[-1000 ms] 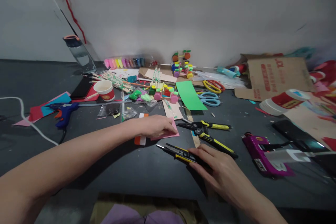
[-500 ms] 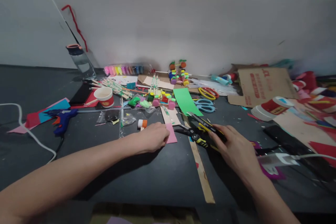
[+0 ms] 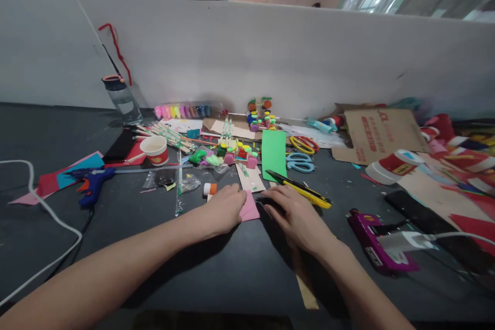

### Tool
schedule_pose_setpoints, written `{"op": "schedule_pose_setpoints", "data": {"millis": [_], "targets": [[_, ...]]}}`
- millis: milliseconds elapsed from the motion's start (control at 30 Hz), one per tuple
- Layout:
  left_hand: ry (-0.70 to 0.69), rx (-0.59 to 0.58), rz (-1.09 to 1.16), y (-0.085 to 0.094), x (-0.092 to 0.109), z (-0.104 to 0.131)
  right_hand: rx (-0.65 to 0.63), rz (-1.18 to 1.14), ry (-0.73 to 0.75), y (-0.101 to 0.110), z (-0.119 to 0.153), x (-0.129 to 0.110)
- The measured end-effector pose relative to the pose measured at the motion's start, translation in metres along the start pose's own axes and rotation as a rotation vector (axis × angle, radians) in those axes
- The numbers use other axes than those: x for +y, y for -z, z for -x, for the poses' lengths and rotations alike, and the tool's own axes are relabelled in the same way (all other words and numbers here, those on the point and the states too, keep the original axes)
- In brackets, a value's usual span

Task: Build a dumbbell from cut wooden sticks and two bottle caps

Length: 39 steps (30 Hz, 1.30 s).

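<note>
My left hand is closed with its fingertips on a small piece of pink paper in the middle of the dark table. Just to its right, my right hand curls over dark pliers, mostly hidden under the fingers. Behind that hand lies a yellow and black utility knife. A green paper sheet rests beyond the knife's tip. Beside my left hand stands a glue stick with an orange and white body. A cardboard strip runs out from under my right forearm.
Blue scissors, small clay models and a paper cup sit farther back. A blue glue gun lies left, near a white cable. At right are a purple device and a cardboard box.
The utility knife has left my right hand and lies on the table. My right hand has moved left over the pliers, close to the pink paper. The green sheet has turned straighter.
</note>
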<state>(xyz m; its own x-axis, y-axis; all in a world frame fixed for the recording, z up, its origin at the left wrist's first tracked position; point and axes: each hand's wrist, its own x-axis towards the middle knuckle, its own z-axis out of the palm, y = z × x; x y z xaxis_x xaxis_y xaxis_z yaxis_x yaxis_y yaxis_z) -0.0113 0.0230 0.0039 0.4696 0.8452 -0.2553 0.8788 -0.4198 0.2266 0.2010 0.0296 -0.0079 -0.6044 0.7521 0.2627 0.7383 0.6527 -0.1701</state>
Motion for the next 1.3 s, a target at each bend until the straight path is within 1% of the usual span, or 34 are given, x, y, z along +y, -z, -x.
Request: {"op": "schedule_pose_setpoints", "data": {"millis": [67, 167, 333, 400, 500, 600, 667, 800, 1000, 1167, 1300], "targets": [[0.019, 0.013, 0.003, 0.0, 0.0, 0.002, -0.057, -0.018, 0.04, -0.005, -0.009, -0.008], [0.03, -0.001, 0.03, -0.001, 0.0, 0.001, -0.1, -0.015, 0.068, -0.012, -0.018, -0.012], [0.019, -0.018, 0.124, -0.006, -0.002, -0.002, -0.156, -0.005, 0.134, -0.016, -0.023, -0.017], [0.017, 0.007, 0.169, -0.006, -0.006, 0.0, -0.167, 0.0, 0.149, -0.015, -0.025, -0.019], [0.024, 0.074, 0.234, -0.005, -0.015, 0.007, -0.171, 0.006, 0.159, -0.015, -0.029, -0.022], [0.03, 0.136, 0.293, -0.002, -0.022, 0.012, -0.213, 0.004, 0.208, -0.013, -0.036, -0.026], [0.024, 0.147, 0.322, 0.0, -0.026, 0.013, -0.248, 0.01, 0.234, -0.012, -0.04, -0.029], [-0.001, 0.115, 0.342, 0.001, -0.027, 0.014, -0.296, 0.038, 0.229, -0.009, -0.044, -0.035], [-0.025, 0.071, 0.379, 0.002, -0.027, 0.015, -0.345, 0.044, 0.211, -0.01, -0.039, -0.037], [-0.02, 0.068, 0.405, 0.003, -0.028, 0.015, -0.37, 0.044, 0.181, -0.013, -0.039, -0.041], [-0.034, 0.093, 0.382, 0.001, -0.026, 0.015, -0.364, 0.034, 0.199, -0.013, -0.037, -0.045]]}}
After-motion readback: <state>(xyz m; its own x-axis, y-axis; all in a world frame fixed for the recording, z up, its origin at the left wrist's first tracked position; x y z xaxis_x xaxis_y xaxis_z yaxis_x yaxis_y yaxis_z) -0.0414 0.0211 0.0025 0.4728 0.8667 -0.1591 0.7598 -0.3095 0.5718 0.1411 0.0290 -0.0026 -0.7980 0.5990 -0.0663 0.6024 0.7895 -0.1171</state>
